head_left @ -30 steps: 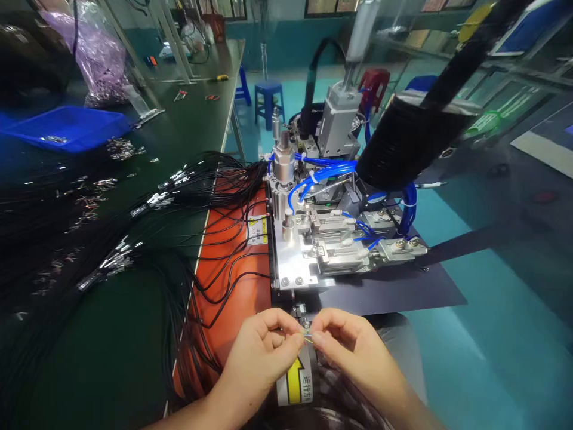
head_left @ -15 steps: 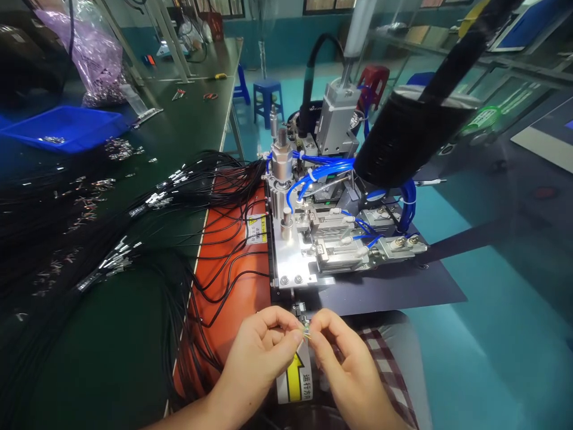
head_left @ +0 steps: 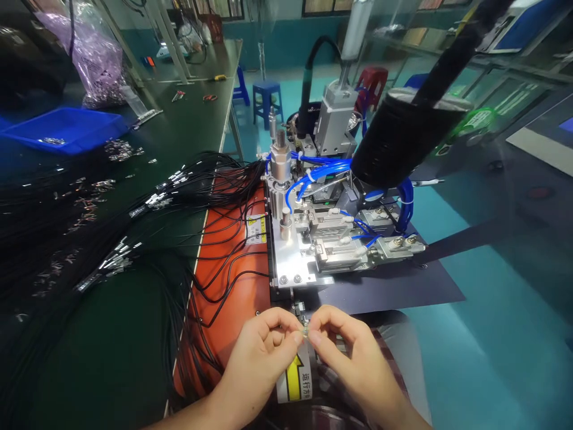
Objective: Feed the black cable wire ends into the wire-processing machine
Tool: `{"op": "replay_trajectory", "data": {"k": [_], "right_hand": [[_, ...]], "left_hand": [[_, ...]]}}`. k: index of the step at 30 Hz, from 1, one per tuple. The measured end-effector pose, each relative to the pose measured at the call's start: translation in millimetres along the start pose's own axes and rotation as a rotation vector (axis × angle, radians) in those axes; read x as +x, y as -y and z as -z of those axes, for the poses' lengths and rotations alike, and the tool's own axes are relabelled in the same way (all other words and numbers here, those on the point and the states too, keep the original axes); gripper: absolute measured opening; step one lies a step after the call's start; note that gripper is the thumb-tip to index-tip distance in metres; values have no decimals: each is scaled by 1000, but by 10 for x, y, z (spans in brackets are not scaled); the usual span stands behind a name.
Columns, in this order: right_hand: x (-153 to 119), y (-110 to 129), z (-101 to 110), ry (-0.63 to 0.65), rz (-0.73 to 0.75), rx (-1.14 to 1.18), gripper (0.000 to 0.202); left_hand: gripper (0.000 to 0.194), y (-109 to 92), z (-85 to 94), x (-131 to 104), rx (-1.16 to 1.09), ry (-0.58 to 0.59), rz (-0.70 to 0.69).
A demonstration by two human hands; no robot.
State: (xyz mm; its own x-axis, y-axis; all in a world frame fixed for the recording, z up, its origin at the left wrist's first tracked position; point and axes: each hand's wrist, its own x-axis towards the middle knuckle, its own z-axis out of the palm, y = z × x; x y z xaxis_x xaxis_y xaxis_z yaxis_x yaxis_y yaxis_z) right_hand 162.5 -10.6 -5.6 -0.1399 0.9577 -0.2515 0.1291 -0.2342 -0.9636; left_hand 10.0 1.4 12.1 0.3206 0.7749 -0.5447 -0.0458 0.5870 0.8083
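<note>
My left hand (head_left: pixel 264 352) is closed in a pinch, thumb against forefinger, at the front of the machine. Across from it my right hand (head_left: pixel 347 352) pinches too, its fingertips nearly meeting the left ones. Between them show the tips of a few thin, light-coloured wires (head_left: pixel 305 330), mostly covered by the fingers. Just behind the fingertips is a small metal fixture (head_left: pixel 299 309) at the machine's front edge. Below the hands a white label with a yellow arrow (head_left: pixel 293 382) faces up.
The machine (head_left: pixel 286 257) with metal cylinders and blue air tubes (head_left: pixel 322 169) stands ahead. A black lamp-like cylinder (head_left: pixel 394 143) overhangs its right side. Black cables (head_left: pixel 179 286) spread over the orange surface (head_left: pixel 242 298) and green table (head_left: pixel 125 334). A blue tray (head_left: pixel 76 128) lies far left.
My right fingertips have moved slightly left and up, closer to the left ones. Less of the wires shows between them now. The left hand has hardly moved.
</note>
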Motion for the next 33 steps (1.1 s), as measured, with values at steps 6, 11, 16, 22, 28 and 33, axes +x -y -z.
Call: {"op": "replay_trajectory", "data": {"k": [6,11,16,22,28,33], "right_hand": [[49,-68,25,144,-83,192,15],[145,-192,141,353,53,247,18],[228,-135,220,488,178,172,17],[208,53,235,352,227,-21,14],[88,-9,139,128,69,13,13],[42,9,84,109,74,-48,15]], "left_hand": [[26,-6,29,31,-1,36,39],[18,5,94,54,-100,157,136],[17,19,105,42,-84,204,172],[22,-3,41,37,-29,99,113],[23,10,47,34,1,21,72],[28,-5,26,21,0,10,71]]}}
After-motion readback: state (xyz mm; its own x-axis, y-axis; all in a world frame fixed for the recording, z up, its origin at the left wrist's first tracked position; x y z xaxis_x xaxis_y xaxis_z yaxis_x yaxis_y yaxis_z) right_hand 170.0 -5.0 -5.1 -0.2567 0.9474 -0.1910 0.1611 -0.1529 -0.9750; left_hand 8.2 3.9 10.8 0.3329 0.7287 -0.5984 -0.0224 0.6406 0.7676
